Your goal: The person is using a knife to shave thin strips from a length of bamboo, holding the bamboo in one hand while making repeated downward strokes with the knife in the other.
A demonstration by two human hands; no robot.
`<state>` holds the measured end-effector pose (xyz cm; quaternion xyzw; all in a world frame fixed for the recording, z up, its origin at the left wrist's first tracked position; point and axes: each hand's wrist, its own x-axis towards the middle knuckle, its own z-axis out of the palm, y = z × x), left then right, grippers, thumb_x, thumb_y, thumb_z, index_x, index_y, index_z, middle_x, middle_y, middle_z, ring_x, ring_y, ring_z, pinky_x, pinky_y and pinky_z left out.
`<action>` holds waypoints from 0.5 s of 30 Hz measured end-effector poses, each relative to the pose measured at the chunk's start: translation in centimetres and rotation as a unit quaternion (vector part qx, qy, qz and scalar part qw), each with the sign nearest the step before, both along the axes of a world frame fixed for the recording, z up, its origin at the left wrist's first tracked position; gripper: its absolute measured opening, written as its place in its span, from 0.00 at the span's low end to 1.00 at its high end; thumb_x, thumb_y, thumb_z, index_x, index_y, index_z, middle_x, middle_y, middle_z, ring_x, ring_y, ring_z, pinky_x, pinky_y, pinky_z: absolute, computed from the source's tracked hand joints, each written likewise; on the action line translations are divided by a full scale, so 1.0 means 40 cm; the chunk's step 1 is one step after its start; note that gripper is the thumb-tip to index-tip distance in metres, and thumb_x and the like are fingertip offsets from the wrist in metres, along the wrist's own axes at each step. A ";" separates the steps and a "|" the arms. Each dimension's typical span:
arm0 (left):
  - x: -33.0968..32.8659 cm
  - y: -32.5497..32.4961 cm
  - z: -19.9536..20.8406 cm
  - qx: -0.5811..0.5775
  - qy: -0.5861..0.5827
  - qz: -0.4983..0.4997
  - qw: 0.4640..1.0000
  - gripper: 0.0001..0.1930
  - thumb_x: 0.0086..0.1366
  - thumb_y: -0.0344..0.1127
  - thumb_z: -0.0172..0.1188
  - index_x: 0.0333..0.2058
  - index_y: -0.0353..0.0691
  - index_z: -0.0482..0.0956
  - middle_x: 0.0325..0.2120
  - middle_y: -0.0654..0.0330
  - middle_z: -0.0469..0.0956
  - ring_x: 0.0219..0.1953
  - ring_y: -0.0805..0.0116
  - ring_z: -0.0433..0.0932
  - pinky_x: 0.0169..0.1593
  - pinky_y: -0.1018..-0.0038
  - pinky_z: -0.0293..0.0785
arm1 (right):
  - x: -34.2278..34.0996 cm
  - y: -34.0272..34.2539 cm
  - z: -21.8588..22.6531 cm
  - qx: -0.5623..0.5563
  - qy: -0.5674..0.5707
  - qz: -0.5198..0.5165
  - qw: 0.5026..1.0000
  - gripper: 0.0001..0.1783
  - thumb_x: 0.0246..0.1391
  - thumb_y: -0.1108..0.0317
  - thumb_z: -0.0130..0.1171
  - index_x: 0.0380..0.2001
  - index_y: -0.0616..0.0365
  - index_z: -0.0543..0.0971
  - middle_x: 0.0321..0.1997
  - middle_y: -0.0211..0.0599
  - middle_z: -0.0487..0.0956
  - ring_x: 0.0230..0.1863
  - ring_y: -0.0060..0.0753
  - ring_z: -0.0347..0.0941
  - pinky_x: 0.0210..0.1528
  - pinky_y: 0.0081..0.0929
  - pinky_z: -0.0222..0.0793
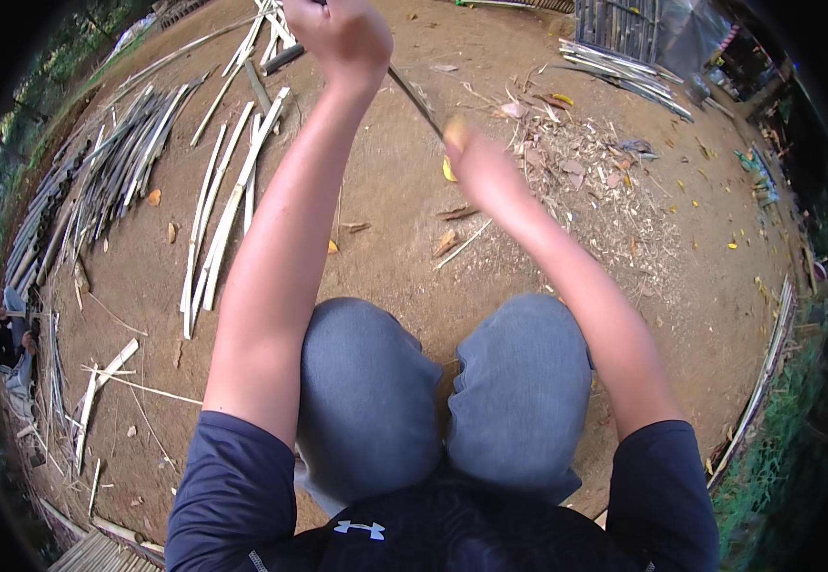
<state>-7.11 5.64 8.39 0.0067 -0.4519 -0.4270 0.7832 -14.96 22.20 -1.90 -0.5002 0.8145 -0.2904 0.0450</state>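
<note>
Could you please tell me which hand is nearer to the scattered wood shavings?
Right. The right hand appears just left of the wood shavings in the picture; the left hand is farther away, at the top edge, left of centre.

Smooth-looking strip [416,101], matt denim [366,400], rough earth [385,172]

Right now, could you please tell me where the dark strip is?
In the head view, the dark strip slants at top centre, between the left hand and the right hand, left of the shavings.
</note>
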 end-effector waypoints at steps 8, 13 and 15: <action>-0.003 -0.009 -0.004 -0.028 0.020 -0.021 0.999 0.06 0.73 0.33 0.48 0.37 0.39 0.71 0.21 0.69 0.66 0.22 0.80 0.64 0.25 0.78 0.59 | 0.050 0.010 0.091 0.053 -0.065 -0.017 0.996 0.24 0.71 0.54 0.43 0.48 0.69 0.72 0.33 0.53 0.82 0.37 0.54 0.83 0.38 0.50 0.79; -0.003 0.026 0.006 -0.102 -0.017 -0.047 0.994 0.05 0.73 0.32 0.47 0.38 0.38 0.70 0.23 0.68 0.67 0.23 0.80 0.65 0.26 0.78 0.61 | -0.034 -0.022 -0.080 0.116 0.030 -0.029 0.992 0.24 0.71 0.54 0.43 0.48 0.70 0.71 0.32 0.55 0.82 0.36 0.56 0.83 0.37 0.52 0.79; 0.014 0.003 0.009 -0.059 0.000 0.002 0.998 0.06 0.73 0.33 0.47 0.37 0.37 0.70 0.21 0.67 0.67 0.21 0.78 0.66 0.24 0.78 0.62 | 0.019 -0.012 0.020 0.064 -0.069 -0.002 0.996 0.25 0.71 0.53 0.43 0.48 0.70 0.72 0.33 0.57 0.82 0.40 0.56 0.82 0.43 0.54 0.77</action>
